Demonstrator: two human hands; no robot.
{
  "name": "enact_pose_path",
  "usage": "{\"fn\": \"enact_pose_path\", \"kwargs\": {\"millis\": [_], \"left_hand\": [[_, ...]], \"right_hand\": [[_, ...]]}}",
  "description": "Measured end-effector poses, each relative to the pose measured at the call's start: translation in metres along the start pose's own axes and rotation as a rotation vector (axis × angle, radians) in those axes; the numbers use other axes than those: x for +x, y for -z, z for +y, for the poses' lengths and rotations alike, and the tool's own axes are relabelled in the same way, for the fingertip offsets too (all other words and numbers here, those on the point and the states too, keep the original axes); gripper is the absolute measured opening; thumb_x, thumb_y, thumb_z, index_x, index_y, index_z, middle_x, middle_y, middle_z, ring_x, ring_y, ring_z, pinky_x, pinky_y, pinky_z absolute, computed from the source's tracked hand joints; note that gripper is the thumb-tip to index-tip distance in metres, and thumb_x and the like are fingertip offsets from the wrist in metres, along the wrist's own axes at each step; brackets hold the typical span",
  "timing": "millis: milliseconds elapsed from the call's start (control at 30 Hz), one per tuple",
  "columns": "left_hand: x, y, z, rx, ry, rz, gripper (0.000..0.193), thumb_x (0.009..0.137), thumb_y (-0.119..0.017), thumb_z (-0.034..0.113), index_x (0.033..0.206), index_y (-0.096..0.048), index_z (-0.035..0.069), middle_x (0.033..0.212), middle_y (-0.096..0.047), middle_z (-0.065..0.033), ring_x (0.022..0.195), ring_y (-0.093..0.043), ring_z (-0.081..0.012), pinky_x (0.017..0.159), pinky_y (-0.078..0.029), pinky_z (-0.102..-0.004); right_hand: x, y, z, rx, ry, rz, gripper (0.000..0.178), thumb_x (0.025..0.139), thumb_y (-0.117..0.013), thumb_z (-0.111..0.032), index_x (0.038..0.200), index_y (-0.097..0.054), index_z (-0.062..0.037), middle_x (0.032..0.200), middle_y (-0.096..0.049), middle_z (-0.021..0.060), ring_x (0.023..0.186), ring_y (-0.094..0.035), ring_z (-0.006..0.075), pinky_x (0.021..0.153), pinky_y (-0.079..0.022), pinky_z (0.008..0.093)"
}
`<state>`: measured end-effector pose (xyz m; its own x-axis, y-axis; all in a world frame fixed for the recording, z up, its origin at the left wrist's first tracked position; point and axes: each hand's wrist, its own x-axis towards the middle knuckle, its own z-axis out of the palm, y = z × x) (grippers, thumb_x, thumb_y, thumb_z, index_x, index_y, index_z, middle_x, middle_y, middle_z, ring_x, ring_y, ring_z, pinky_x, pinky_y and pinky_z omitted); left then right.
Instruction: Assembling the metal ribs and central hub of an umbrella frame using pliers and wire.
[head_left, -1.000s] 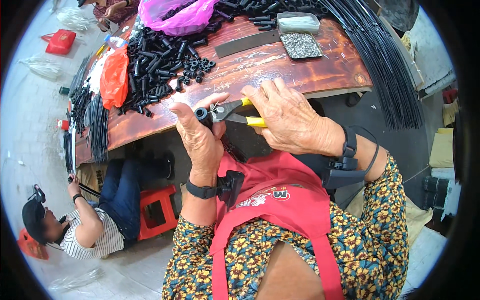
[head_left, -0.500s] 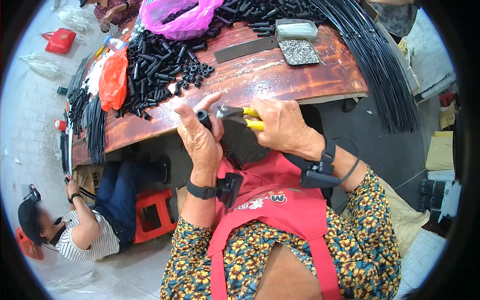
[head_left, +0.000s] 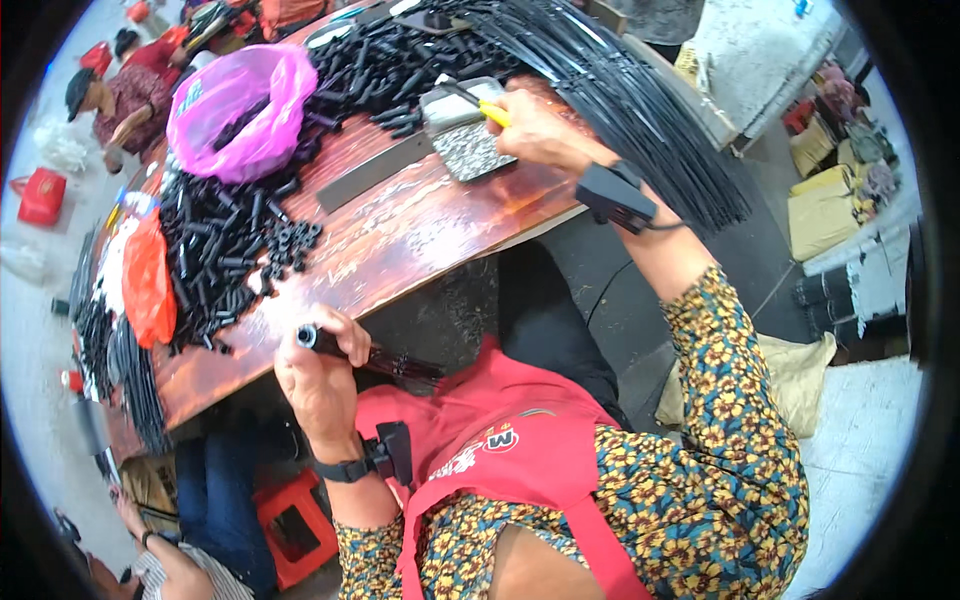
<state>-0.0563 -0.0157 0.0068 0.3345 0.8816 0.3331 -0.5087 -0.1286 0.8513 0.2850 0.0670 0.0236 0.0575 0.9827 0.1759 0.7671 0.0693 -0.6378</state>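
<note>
My left hand (head_left: pixel 318 385) is closed around a black tube (head_left: pixel 326 342), whose pale round end points up and left. A dark slender shaft (head_left: pixel 405 364) trails from the hand over the red apron toward my lap. Farther out, my right hand (head_left: pixel 540 130) grips yellow-handled pliers (head_left: pixel 493 112). Their dark jaws reach over a clear plastic box (head_left: pixel 432 118) on the table. Against that box sits a dark tray (head_left: pixel 480 176) filled with small silvery bits, just beside the right hand's fingers.
A flat metal bar (head_left: pixel 372 172) lies on the red-brown table (head_left: pixel 380 262). Black tubular parts (head_left: pixel 215 250) are heaped at left near a pink bag (head_left: pixel 215 160) and an orange bag (head_left: pixel 148 285). Long black rods (head_left: pixel 640 120) overhang at right. Co-workers sit left, one near a red stool (head_left: pixel 300 545).
My right hand has moved away from the left, carrying the pliers out to the clear box. The left hand still holds the tube, and the whole view has turned.
</note>
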Motion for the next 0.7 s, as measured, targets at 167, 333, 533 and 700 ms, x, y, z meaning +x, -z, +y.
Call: {"fn": "enact_pose_path", "kwargs": {"millis": [167, 333, 533, 700], "left_hand": [[0.005, -0.001, -0.008, 0.087, 0.069, 0.02, 0.053, 0.092, -0.05, 0.053, 0.093, -0.054, 0.0, 0.08, -0.052, -0.0085, 0.069, -0.053, -0.0205, 0.066, -0.045, -0.0338], [0.007, -0.017, -0.009, 0.178, 0.166, 0.043, 0.054, 0.094, -0.045, 0.055, 0.096, -0.051, 0.002, 0.08, -0.054, -0.0085, 0.069, -0.055, -0.0211, 0.071, -0.048, -0.0358], [0.008, -0.008, -0.03, 0.153, 0.112, 0.116, 0.055, 0.093, -0.046, 0.057, 0.097, -0.052, 0.003, 0.071, -0.05, -0.0048, 0.062, -0.048, -0.0159, 0.062, -0.041, -0.0318], [0.01, -0.007, -0.032, 0.048, 0.099, 0.154, 0.053, 0.09, -0.055, 0.052, 0.098, -0.056, 0.0, 0.071, -0.054, -0.0068, 0.062, -0.05, -0.0161, 0.056, -0.041, -0.0278]], "right_hand": [[0.026, -0.016, 0.01, -0.243, 0.049, -0.018, 0.021, 0.073, -0.054, -0.002, 0.085, -0.064, 0.0118, 0.076, -0.062, 0.0339, 0.074, -0.066, 0.0428, 0.064, -0.052, 0.0461], [0.031, -0.031, 0.012, -0.358, 0.122, -0.086, 0.017, 0.076, -0.056, -0.004, 0.086, -0.062, 0.0085, 0.079, -0.063, 0.0307, 0.078, -0.066, 0.0422, 0.068, -0.051, 0.0463], [0.032, -0.036, 0.009, -0.39, 0.146, -0.07, 0.019, 0.077, -0.058, -0.009, 0.087, -0.064, 0.0064, 0.081, -0.064, 0.0297, 0.079, -0.065, 0.0431, 0.07, -0.051, 0.0479], [0.043, -0.036, 0.026, -0.303, 0.093, -0.033, 0.022, 0.077, -0.057, -0.011, 0.091, -0.066, 0.0044, 0.08, -0.064, 0.0301, 0.078, -0.065, 0.0425, 0.069, -0.05, 0.047]]}}
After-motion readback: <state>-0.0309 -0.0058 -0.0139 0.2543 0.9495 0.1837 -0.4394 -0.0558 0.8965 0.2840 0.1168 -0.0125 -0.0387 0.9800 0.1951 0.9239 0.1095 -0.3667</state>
